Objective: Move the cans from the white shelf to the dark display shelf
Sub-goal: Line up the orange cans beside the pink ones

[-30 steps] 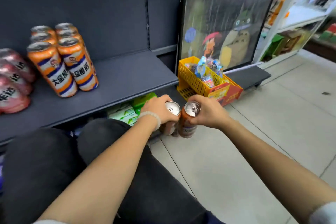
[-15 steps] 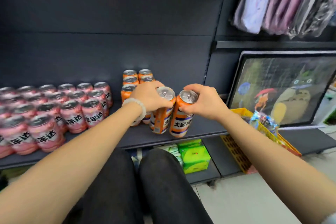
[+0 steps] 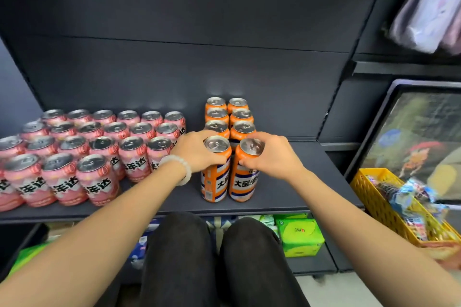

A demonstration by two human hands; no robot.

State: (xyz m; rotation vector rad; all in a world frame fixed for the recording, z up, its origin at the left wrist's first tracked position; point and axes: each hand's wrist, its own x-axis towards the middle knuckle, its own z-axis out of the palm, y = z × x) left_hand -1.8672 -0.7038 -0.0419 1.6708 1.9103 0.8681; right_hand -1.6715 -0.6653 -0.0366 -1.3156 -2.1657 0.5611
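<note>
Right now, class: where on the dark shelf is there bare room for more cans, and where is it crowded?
Bare shelf lies right of the orange cans, out to the yellow basket. A narrower gap runs between the orange and pink cans, partly crossed by the left hand. The left half is crowded. Each hand, the right hand too, grips a front orange can.

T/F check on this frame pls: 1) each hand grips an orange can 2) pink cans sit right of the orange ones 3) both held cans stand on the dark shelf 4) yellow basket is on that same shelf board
1. Left hand and right hand each grip an orange can: true, the left can and the right can.
2. False: the pink cans stand left of them.
3. True: both bases appear to rest on the dark shelf, in front of the orange rows.
4. False: the yellow basket sits further right, off that board.
</note>
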